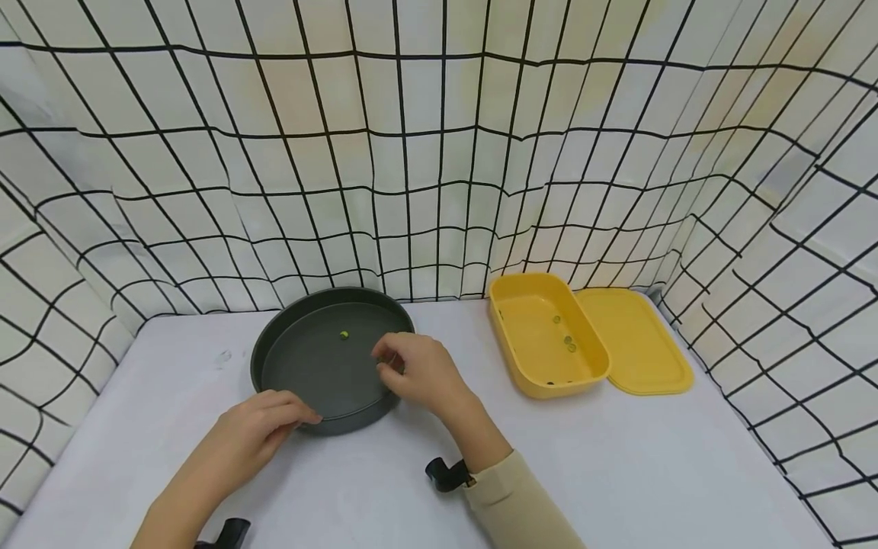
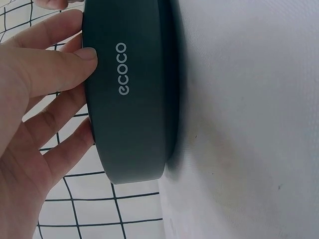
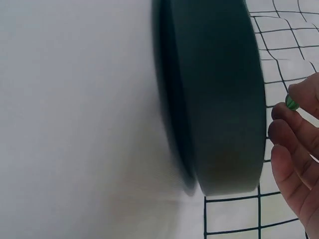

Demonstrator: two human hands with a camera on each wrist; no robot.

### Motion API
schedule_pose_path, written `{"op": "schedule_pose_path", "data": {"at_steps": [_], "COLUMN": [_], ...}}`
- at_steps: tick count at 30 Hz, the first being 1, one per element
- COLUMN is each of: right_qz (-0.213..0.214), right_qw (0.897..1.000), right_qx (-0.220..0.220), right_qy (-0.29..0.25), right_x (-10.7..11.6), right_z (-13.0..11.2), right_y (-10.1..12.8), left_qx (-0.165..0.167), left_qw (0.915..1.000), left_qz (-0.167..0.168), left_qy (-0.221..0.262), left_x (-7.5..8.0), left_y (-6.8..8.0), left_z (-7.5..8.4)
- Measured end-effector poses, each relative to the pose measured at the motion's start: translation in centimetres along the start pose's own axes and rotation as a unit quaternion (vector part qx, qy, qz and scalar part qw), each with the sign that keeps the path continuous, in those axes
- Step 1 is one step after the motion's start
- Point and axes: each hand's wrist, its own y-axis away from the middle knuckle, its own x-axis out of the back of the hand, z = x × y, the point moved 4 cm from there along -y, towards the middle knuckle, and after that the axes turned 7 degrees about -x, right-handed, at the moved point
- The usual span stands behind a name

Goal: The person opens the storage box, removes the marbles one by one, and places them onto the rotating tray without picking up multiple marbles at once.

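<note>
A round dark grey-green tray stands on the white-covered table, with "ecoco" printed on its outer wall. At its near left rim, my left hand holds the edge, thumb on the outer wall and fingers behind the rim in the left wrist view. Over the tray's right side is my right hand. Its thumb and forefinger pinch a green glass marble, seen in the right wrist view above the rim. Another yellow-green marble lies on the tray floor.
A yellow rectangular container on the right holds several small greenish marbles. Beside it lies a flat yellow lid, partly under the container's edge. Black-lined white cloth walls the table at the back and both sides.
</note>
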Motion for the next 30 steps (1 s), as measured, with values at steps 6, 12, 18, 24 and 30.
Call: {"op": "schedule_pose_path", "data": {"at_steps": [6, 12, 18, 24, 30], "right_qz": [-0.02, -0.022, -0.023, -0.031, -0.06], "right_qw": [0.999, 0.996, 0.993, 0.99, 0.986], "right_qx": [0.033, 0.041, 0.043, 0.039, 0.014], "right_qy": [0.037, 0.078, 0.109, 0.128, 0.154], "right_x": [-1.2, -1.9, -1.9, -2.1, -2.5], "right_z": [-0.6, -1.1, -1.4, -1.2, -0.7], "right_y": [0.1, 0.2, 0.4, 0.4, 0.5], "left_qx": [-0.006, -0.005, 0.001, -0.002, -0.002], "left_qw": [1.0, 1.0, 1.0, 1.0, 1.0], "left_qz": [0.002, 0.0, -0.002, 0.001, 0.003], "left_qy": [0.003, -0.001, -0.003, -0.004, 0.0], "left_x": [0.1, 0.0, 0.0, 0.1, 0.0], "left_y": [-0.1, -0.1, -0.2, -0.2, -0.1], "left_z": [0.0, 0.1, 0.1, 0.2, 0.1]}}
